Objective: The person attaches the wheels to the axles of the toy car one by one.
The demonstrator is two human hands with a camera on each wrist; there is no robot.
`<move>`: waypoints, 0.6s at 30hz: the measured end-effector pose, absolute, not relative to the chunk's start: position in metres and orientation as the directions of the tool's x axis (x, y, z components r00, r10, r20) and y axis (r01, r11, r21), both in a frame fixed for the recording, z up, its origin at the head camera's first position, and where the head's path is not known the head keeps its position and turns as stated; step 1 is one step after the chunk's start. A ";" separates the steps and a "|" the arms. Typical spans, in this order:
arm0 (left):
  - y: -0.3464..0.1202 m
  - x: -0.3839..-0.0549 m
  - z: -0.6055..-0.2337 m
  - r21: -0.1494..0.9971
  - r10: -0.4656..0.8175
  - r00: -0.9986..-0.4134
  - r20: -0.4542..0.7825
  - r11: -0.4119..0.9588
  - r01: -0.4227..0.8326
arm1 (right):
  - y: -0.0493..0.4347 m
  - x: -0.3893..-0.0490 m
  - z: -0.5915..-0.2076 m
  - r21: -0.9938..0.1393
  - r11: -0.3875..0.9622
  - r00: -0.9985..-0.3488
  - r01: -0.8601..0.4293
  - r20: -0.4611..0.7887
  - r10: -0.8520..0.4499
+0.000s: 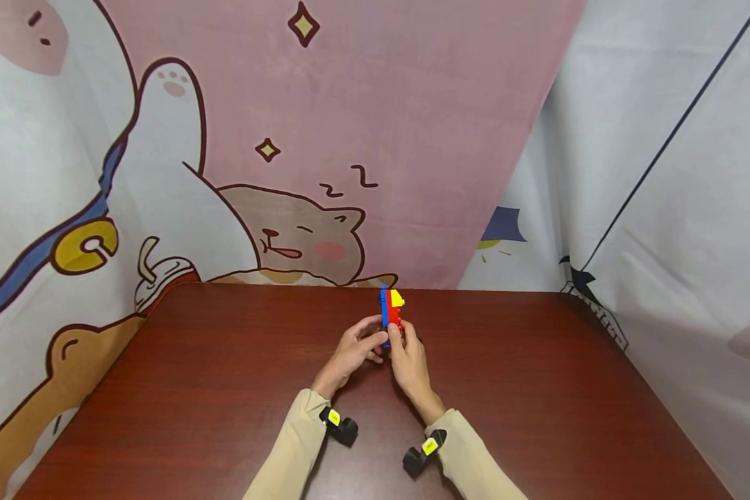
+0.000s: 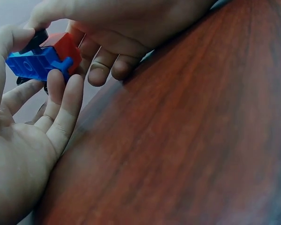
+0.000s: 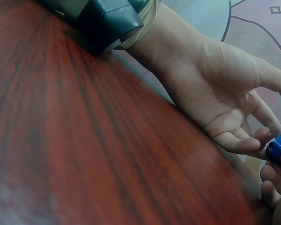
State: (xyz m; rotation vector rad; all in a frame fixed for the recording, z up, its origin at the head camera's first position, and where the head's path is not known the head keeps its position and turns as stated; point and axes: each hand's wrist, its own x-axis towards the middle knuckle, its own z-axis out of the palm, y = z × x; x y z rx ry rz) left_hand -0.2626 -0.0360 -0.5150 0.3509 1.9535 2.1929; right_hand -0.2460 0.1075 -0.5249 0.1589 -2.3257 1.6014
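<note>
A small toy car (image 1: 394, 314) built of blocks is held up between both hands over the table, tipped on end. It has a blue base, a red body and a yellow block at its far end. My left hand (image 1: 351, 353) grips it from the left, thumb by a black wheel (image 2: 36, 41) in the left wrist view. My right hand (image 1: 410, 361) holds the near end from the right, its thumb against the toy. Only the blue end (image 3: 277, 147) and a little red show in the right wrist view; fingers hide the rest.
The dark red-brown wooden table (image 1: 225, 389) spreads around the hands. Behind it hangs a pink cartoon curtain (image 1: 437, 139), with a white one (image 1: 681, 208) along the right. A black wrist camera (image 1: 344, 430) sits on the left sleeve, another (image 1: 415, 462) on the right.
</note>
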 end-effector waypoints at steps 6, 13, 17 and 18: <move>-0.036 -0.264 -0.515 0.993 0.301 -0.952 0.060 -0.113 0.027 | 0.108 -0.246 -0.525 -0.895 0.360 -0.940 -0.265 0.322 0.110; -0.036 -0.263 -0.517 0.992 0.285 -0.957 0.057 -0.122 0.023 | 0.107 -0.245 -0.525 -0.887 0.374 -0.939 -0.269 0.328 0.104; -0.033 -0.261 -0.516 0.993 0.262 -0.962 0.078 -0.105 0.051 | 0.107 -0.246 -0.526 -0.875 0.379 -0.925 -0.302 0.366 0.107; -0.033 -0.261 -0.516 0.994 0.260 -0.962 0.081 -0.098 0.057 | 0.106 -0.246 -0.526 -0.872 0.381 -0.922 -0.307 0.372 0.110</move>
